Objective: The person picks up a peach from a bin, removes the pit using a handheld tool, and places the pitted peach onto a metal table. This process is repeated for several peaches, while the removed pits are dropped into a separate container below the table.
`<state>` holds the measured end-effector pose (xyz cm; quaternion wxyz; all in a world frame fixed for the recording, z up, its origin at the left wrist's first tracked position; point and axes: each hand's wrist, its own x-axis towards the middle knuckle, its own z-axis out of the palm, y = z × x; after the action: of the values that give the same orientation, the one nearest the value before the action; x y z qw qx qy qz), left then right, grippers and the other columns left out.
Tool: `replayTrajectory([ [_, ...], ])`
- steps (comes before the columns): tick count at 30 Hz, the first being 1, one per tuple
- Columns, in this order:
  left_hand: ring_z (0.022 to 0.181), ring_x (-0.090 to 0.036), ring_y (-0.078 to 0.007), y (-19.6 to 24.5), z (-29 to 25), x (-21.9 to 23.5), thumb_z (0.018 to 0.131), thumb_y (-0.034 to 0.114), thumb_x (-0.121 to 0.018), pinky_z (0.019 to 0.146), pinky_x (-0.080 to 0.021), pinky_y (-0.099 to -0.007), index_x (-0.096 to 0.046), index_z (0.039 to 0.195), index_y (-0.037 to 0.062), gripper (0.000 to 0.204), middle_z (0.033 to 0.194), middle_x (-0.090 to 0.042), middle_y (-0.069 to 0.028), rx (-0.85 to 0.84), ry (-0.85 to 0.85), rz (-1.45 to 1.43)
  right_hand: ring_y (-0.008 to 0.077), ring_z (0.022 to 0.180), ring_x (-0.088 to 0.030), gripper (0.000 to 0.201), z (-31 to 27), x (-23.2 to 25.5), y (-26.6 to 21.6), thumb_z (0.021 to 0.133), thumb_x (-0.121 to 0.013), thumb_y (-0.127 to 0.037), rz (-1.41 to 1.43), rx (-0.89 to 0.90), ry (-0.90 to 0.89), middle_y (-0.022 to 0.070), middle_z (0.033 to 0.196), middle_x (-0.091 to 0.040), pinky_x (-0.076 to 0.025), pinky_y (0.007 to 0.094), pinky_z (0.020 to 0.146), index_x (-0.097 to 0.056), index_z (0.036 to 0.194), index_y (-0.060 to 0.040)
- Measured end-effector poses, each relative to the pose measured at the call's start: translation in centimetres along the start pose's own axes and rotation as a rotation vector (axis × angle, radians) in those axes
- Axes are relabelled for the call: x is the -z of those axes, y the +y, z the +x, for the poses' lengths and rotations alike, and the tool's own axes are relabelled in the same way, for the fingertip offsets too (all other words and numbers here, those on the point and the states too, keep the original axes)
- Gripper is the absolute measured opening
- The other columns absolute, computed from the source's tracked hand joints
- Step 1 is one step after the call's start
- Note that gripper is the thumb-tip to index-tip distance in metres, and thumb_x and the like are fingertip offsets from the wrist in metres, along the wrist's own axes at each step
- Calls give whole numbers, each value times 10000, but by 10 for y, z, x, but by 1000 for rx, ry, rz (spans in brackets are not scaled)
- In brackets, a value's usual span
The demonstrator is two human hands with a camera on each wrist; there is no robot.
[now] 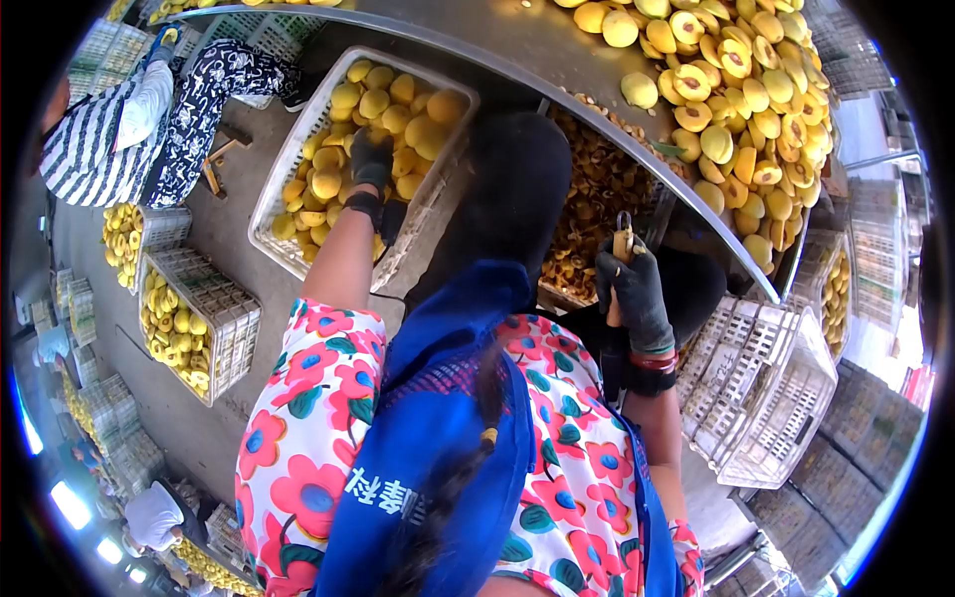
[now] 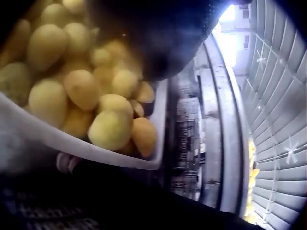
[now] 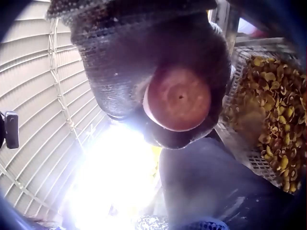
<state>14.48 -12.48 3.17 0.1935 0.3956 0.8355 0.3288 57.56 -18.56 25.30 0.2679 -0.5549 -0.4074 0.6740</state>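
Observation:
The left hand (image 1: 372,164), in a dark glove, reaches onto the yellow fruit (image 1: 326,183) heaped in a white crate (image 1: 267,204); its fingertips are hidden, so whether it grips a fruit cannot be told. In the left wrist view the dark glove (image 2: 158,38) hangs over whole fruit (image 2: 110,129). The gloved right hand (image 1: 637,294) grips a wooden-handled tool (image 1: 614,307) with a metal loop at its upper end. In the right wrist view the round butt of the handle (image 3: 180,98) shows inside the curled glove (image 3: 120,72).
A metal table (image 1: 477,55) carries halved fruit (image 1: 756,99). Beneath its edge a crate holds brown-orange scraps (image 1: 602,189). Empty white crates (image 1: 756,398) lie at the right. Fruit-filled crates (image 1: 224,318) stand on the floor at left, near a person in striped clothing (image 1: 109,149).

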Motion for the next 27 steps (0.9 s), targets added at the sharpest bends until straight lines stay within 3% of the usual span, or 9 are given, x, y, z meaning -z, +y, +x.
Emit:
replayTrajectory([
  [4, 1451, -91, -337, -62, 9, -61, 833, 433, -633, 1163, -154, -427, -114, 1496, 32, 932, 1567, -95, -198, -88, -188, 278, 105, 403, -458, 83, 1, -1, 8, 886, -563, -91, -11, -25, 52, 5, 594, -496, -356, 223, 359, -527, 922, -25],
  [11, 1407, -252, -352, -63, 31, -64, 835, 470, -604, 1137, -251, -405, -146, 1501, 55, 908, 1540, -196, -221, -10, -247, 525, 91, 484, -489, 18, 3, 7, 17, 876, -574, -54, 20, -28, 72, -10, 632, -519, -376, 238, 429, -557, 875, -49],
  [13, 1304, -393, -400, -26, 28, -34, 831, 441, -619, 1070, -342, -443, -310, 1437, 38, 791, 1455, -341, -255, -68, -237, 474, 92, 486, -498, 32, 8, 11, 25, 875, -584, -54, 2, 11, 85, -2, 633, -527, -379, 238, 429, -560, 887, -36],
  [15, 1158, -504, -415, 30, 35, -18, 852, 391, -607, 968, -411, -480, -461, 1314, 27, 606, 1279, -521, -244, -192, 52, 388, 98, 472, -499, 64, 8, 11, 20, 870, -597, -56, -5, 11, 99, 9, 625, -528, -388, 249, 421, -554, 894, -14],
  [16, 1081, -535, -402, 70, 27, -7, 878, 339, -580, 921, -422, -485, -559, 1177, 20, 438, 1121, -605, -212, -490, 311, 205, 100, 467, -497, 70, 7, 12, 17, 868, -599, -54, -16, -5, 92, 10, 623, -527, -391, 252, 419, -552, 898, -10],
  [18, 1071, -556, -369, 157, 17, 8, 888, 301, -574, 946, -418, -446, -603, 1107, 29, 350, 1115, -619, -194, -727, 321, 4, 106, 452, -493, 91, 6, 13, 15, 865, -598, -53, -2, -1, 85, 16, 618, -524, -397, 261, 409, -543, 911, 4],
  [20, 1046, -580, -354, 217, 16, -9, 887, 307, -575, 927, -438, -438, -610, 1097, 41, 341, 1100, -633, -179, -938, 210, -123, 102, 463, -493, 86, 6, 14, 13, 862, -593, -49, -27, -28, 94, 9, 621, -521, -397, 258, 416, -545, 917, -3],
  [24, 987, -623, -345, 324, -18, -71, 863, 425, -605, 873, -485, -429, -612, 1124, 46, 460, 1054, -657, -188, -920, -290, -60, 91, 489, -493, 68, 12, 13, 26, 862, -582, -54, -27, 180, 178, -6, 630, -517, -398, 251, 433, -552, 915, -22],
  [27, 1066, -600, -342, 379, -28, -128, 887, 426, -577, 886, -486, -451, -409, 1385, 81, 629, 1198, -601, -191, -924, -624, 218, 80, 493, -479, 105, 4, 22, 24, 861, -572, -48, 92, 80, 101, -15, 639, -514, -370, 232, 430, -536, 959, -46],
])
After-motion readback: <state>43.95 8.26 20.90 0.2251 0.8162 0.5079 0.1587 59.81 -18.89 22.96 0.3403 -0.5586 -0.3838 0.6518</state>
